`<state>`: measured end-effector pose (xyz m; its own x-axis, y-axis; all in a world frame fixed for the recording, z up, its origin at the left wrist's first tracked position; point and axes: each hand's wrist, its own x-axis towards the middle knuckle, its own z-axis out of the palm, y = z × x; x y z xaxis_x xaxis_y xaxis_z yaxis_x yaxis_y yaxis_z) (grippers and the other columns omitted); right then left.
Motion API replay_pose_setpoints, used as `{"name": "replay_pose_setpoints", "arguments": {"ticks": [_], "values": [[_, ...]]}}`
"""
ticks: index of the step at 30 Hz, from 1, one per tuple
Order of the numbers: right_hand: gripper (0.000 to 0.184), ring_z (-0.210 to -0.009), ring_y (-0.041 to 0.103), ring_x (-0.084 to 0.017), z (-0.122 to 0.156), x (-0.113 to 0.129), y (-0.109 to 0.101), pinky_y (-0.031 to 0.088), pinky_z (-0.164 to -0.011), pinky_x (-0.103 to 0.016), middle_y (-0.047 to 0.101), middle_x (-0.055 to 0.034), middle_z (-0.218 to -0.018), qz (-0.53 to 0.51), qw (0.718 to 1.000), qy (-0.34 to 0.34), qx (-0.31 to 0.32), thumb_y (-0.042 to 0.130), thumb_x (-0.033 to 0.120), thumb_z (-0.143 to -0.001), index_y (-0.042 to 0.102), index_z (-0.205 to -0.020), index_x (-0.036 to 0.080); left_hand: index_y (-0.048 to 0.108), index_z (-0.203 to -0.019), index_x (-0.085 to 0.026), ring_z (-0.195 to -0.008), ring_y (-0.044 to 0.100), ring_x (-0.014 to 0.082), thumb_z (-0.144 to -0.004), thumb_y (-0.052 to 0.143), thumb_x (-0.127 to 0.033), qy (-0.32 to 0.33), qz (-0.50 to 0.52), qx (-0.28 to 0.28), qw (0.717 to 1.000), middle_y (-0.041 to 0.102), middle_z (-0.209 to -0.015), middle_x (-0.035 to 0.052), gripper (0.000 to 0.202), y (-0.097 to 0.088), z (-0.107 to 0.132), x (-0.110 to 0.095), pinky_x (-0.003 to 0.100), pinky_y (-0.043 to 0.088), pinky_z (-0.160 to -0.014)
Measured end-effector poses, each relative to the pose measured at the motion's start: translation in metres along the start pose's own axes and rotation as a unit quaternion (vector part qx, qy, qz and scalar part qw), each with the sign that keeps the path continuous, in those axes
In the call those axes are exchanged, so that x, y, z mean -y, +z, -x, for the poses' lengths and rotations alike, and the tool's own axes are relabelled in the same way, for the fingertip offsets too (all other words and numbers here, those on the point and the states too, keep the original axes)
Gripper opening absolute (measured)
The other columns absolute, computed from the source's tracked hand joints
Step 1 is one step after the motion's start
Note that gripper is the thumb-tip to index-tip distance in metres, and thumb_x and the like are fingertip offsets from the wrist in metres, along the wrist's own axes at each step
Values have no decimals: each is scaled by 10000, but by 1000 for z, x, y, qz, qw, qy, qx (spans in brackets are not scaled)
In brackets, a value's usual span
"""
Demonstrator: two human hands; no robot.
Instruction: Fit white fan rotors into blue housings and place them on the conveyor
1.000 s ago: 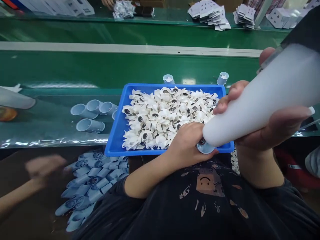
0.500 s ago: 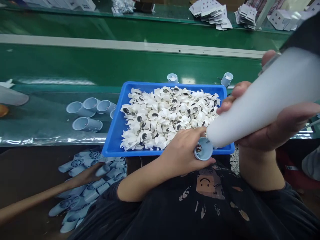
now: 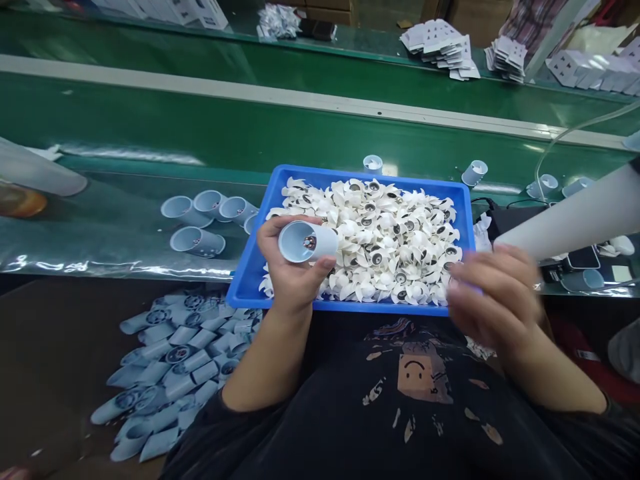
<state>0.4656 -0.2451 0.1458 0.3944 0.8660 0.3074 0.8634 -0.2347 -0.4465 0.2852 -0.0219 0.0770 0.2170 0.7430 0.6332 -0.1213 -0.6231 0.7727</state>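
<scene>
My left hand [image 3: 287,267] is wrapped round a light blue plastic cup-shaped housing [image 3: 327,241], held above the left part of a blue tray [image 3: 250,277]. The housing's open end faces me, and a small metallic part shows inside. White fan blades [image 3: 370,257] with dark hub centres fill the tray. At the tray's right front corner is my right hand [image 3: 495,293], its fingers curled and smeared by motion. A long white tapered cylinder [image 3: 575,210] slants down just behind that hand; whether they touch is unclear.
Several blue housings [image 3: 197,241] stand left of the tray, with a large heap of housings [image 3: 175,380] lower left. More housings [image 3: 475,173] stand behind the tray. Stacks of white cards [image 3: 440,43] lie on the far shelf. A cable [image 3: 543,157] hangs at right.
The white cylinder has come away from the housing, and my right hand has drawn back from around it. My left hand has carried the housing left over the tray. Another person's hand has left the heap.
</scene>
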Motion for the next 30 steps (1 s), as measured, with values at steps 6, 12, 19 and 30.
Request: {"name": "replay_pose_setpoints", "arguments": {"ticks": [6,12,19,30], "values": [[116,-969,492,-273,-52,-7,46,347,-798,-377,624,-94,-969,206,970,-46,119,611,183,-843,714,-892,209,421,-1144,-272,-980,636,226,-753,714,-577,-34,52,25,998,601,-1033,45,576,-3,5,6,408,533,-880],[201,-950,473,-265,-59,-2,53,299,-774,-371,649,-83,-982,220,962,-44,154,531,91,-865,701,-872,197,451,-1152,-265,-946,622,194,-746,752,-492,-28,79,40,996,598,-1060,38,555,-4,5,13,347,523,-834],[162,-960,509,-260,-62,9,51,316,-757,-359,670,-69,-963,178,967,-26,181,540,123,-893,685,-881,196,420,-1181,-270,-1007,621,207,-748,758,-461,-58,77,52,994,585,-1109,44,582,-4,10,12,365,517,-880],[254,-981,562,-252,-51,19,59,419,-898,-453,645,-121,-1067,-123,983,6,140,513,278,-892,616,-1105,186,434,-1309,-287,-1023,635,214,-790,723,-480,-26,72,84,994,599,-1150,57,625,-13,13,-1,348,548,-857]]}}
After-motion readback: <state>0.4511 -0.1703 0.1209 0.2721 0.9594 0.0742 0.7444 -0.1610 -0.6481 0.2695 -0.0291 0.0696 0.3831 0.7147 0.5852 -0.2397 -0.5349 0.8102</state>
